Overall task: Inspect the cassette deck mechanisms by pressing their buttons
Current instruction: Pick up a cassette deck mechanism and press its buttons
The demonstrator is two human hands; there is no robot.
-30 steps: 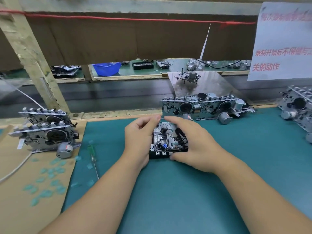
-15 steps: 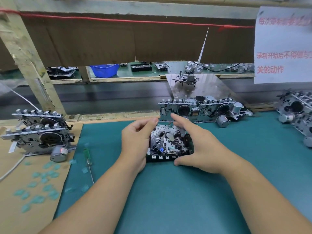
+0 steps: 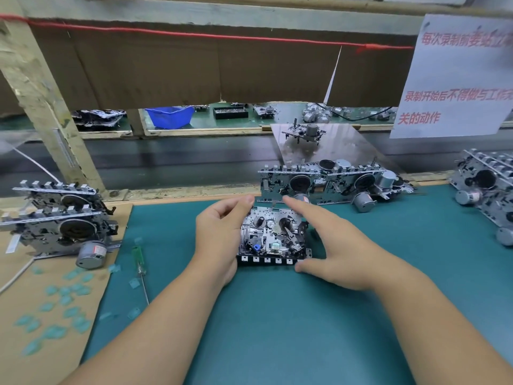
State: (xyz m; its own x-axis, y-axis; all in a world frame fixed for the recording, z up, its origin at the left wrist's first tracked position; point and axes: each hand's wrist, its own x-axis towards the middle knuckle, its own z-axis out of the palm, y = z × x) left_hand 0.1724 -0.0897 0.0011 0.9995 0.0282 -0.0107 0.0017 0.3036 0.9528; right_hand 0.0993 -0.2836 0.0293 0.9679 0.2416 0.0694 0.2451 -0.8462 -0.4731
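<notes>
Left hand: the left hand (image 3: pixel 219 234) grips the left end of the cassette deck mechanism (image 3: pixel 273 237), fingers curled over its far top corner, palm against its side.
Right hand: the right hand (image 3: pixel 330 245) is spread wide and relaxed around the right end; the index finger stretches over the far edge and the thumb tip lies by the near right corner. Whether either touches the metal I cannot tell.
Mechanism: it lies flat on the green mat (image 3: pixel 277 329) between both hands, reels and levers facing up, a small blue part near its front, a row of white-marked buttons (image 3: pixel 266 259) along the near edge.
Behind: a double deck assembly (image 3: pixel 327 184) with grey motors stands upright just beyond the fingers.
Left side: two stacked mechanisms (image 3: pixel 61 220) sit on brown cardboard (image 3: pixel 41 315), which carries scattered pale green bits; a green-handled screwdriver (image 3: pixel 140 262) lies on the mat's left edge.
Right edge: more mechanisms (image 3: pixel 488 190), partly cut off.
Background: a blue bin (image 3: pixel 170 115) on the far bench; a paper sign (image 3: pixel 455 79) with red Chinese characters hangs upper right.
</notes>
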